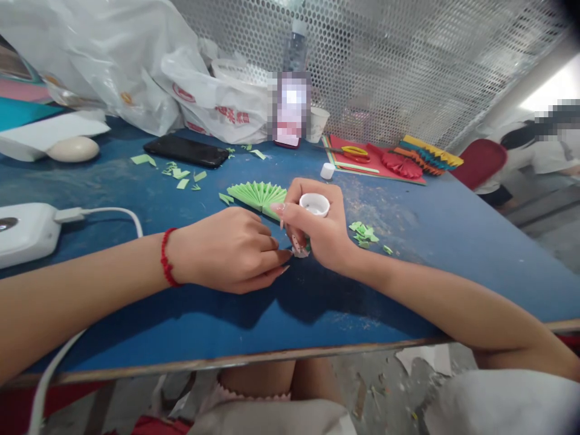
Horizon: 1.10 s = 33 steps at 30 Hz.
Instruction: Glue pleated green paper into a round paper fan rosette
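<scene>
Two hands worked at the middle of the scuffed blue table (pixel 136 302). The left hand (pixel 226 251), a red cord bracelet (pixel 167 257) on its wrist, had its fingers drawn narrow, tips against the heel of the other hand. I could not tell whether they pinched anything. The right hand (pixel 324 226) was wrapped around one small white round-mouthed container (pixel 314 205); its body was hidden in the fist.

One green pleated paper fan (pixel 258 196) lay touching both hands at their 12 o'clock, its lower edge covered by the knuckles.

At 9 o'clock sat one white box-shaped device (pixel 22 232) with a white cable, cut off by the frame edge. At 10 o'clock lay one white egg-shaped object (pixel 72 148), then one black phone (pixel 186 150), with loose green paper scraps (pixel 179 174) near it. White plastic bags (pixel 212 99) were heaped behind, against a perforated metal screen (pixel 385 60).

At 12 o'clock stood one clear plastic bottle (pixel 294 78), its label blurred, and one white paper cup (pixel 318 124). One loose white cap (pixel 327 171) lay at 1 o'clock. Farther along lay one pair of yellow-and-red-handled scissors (pixel 353 152) on a red sheet (pixel 362 163), one red pleated fan (pixel 401 164) and a many-coloured pleated paper stack (pixel 430 154). A second cluster of green snippets (pixel 362 232) lay at 3 o'clock.

At 2 o'clock another person (pixel 534 151) sat, partly blurred, beside a red chair back (pixel 480 160).
</scene>
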Tool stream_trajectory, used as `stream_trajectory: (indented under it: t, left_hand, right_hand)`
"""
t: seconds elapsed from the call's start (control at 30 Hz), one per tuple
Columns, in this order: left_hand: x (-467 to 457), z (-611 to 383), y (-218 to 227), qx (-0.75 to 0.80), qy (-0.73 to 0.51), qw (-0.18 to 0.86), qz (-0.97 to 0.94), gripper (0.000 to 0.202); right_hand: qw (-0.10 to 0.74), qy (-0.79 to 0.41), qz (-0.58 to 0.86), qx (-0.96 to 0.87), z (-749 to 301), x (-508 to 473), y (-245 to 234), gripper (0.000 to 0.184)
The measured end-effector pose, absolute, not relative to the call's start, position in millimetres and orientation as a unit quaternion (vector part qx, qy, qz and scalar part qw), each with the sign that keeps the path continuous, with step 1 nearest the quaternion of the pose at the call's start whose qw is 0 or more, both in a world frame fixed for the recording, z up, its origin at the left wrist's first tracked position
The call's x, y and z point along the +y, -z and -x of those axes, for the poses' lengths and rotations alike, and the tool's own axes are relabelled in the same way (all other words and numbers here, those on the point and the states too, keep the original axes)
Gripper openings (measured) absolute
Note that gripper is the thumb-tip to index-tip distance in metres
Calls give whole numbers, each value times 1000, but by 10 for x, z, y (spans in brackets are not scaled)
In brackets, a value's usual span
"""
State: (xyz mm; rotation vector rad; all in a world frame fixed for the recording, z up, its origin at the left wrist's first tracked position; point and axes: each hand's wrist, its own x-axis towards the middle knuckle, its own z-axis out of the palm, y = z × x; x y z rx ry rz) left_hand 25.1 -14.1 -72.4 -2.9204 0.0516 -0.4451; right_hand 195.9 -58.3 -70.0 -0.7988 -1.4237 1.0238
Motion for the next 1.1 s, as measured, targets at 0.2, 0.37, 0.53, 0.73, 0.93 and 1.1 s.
stream_trajectory:
  t: [0.2, 0.37, 0.53, 0.73, 0.93, 1.1]
  left_hand:
    - [-154, -250, 741, 22, 178, 88, 980, 31]
    - [-153, -262, 749, 30, 202, 86, 975, 26]
    - [-140, -261, 746, 44, 215, 108, 970, 24]
    - [-136, -261, 734, 47, 212, 101, 971, 20]
    - [-154, -271, 737, 43, 221, 106, 969, 25]
    - [-157, -266, 742, 39, 219, 101, 970, 26]
  right_hand:
    - [577, -432, 330, -610, -1970, -541, 725, 35]
    - [581, -428, 329, -609, -1975, -521, 724, 35]
    - [580, -423, 340, -608, -1975, -517, 707, 38]
    - [580, -423, 338, -609, -1992, -511, 673, 36]
    - [584, -440, 331, -597, -1988, -500, 671, 32]
    - [572, -457, 335, -593, -1957, -542, 673, 31]
